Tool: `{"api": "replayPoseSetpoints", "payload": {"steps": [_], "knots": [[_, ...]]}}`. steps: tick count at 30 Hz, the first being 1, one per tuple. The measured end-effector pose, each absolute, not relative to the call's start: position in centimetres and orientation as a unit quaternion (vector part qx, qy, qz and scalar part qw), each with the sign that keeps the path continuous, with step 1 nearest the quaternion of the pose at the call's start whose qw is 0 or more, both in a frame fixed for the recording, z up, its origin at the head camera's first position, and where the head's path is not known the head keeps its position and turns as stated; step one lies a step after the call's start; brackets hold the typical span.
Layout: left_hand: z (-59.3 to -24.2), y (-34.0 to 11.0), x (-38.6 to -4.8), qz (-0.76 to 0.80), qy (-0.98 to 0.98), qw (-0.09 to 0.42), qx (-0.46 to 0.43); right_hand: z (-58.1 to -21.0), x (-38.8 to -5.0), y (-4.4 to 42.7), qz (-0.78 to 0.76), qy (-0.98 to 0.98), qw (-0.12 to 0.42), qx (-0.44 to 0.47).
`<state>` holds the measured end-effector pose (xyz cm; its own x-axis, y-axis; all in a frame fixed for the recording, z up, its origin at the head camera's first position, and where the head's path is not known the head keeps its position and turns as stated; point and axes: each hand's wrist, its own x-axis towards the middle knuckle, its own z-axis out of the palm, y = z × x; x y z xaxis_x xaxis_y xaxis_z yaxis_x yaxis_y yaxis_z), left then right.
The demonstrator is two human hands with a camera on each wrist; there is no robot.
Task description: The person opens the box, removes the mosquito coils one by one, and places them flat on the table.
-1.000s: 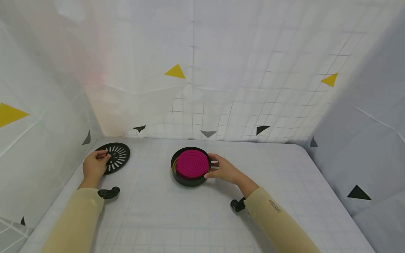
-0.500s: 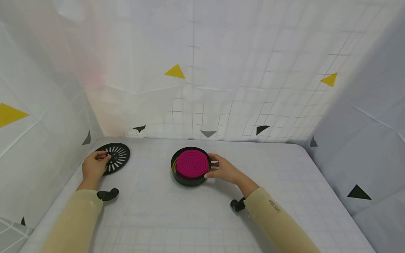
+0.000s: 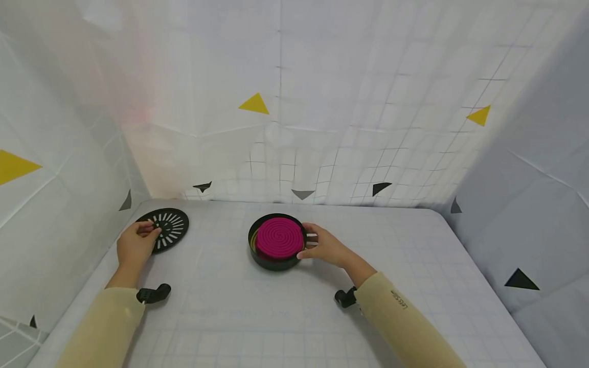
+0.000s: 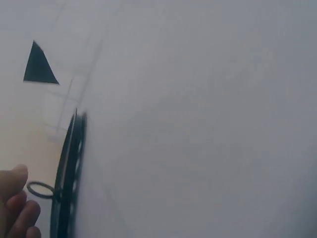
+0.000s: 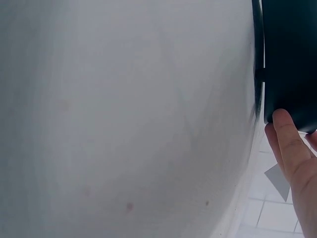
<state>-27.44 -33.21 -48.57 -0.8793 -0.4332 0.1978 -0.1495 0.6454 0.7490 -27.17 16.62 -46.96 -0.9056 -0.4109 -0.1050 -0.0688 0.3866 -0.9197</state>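
Note:
A black slotted round lid point(image 3: 175, 227) lies flat at the table's far left. Just over it is my left hand point(image 3: 133, 248), fingers loosely bent; the left wrist view shows a gap between the fingertips point(image 4: 21, 172) and the small ring point(image 4: 41, 190) standing on the lid point(image 4: 67, 183). At the middle stands a round black tin point(image 3: 275, 266) holding a magenta spiral coil point(image 3: 279, 238), with some yellow at its left edge. My right hand point(image 3: 326, 246) grips the tin's right side, thumb in front and fingers behind; its fingers lie against the dark wall point(image 5: 292, 64) in the right wrist view.
The table point(image 3: 239, 317) has a pale grid cover. White sheets with yellow and black triangles hang behind it and at both sides. A black wrist camera sits at each cuff, the left one point(image 3: 154, 294) and the right one point(image 3: 345, 298).
My left hand and forearm have drawn back slightly toward the lower left, while the lid stays where it was. The right hand and the tin have not visibly moved.

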Motion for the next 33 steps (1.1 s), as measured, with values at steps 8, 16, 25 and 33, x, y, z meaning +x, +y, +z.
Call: {"api": "replayPoseSetpoints", "payload": {"steps": [8, 16, 25, 33], "knots": [[-46.8, -31.0, -25.4, -0.400, -0.885, 0.198, 0.131, -46.6, -26.9, 16.4, -0.536, 0.815, 0.160, -0.153], [-45.8, -28.4, -24.7, -0.415, -0.885, 0.190, 0.093, -46.7, -27.0, 16.5, -0.533, 0.818, 0.162, -0.147], [-45.0, -24.9, -24.4, -0.424, -0.883, 0.197, 0.049, -46.9, -27.1, 16.7, -0.534, 0.819, 0.161, -0.133], [-44.7, -22.1, -23.9, -0.443, -0.878, 0.180, 0.004, -47.0, -27.0, 16.8, -0.539, 0.815, 0.161, -0.139]]}}
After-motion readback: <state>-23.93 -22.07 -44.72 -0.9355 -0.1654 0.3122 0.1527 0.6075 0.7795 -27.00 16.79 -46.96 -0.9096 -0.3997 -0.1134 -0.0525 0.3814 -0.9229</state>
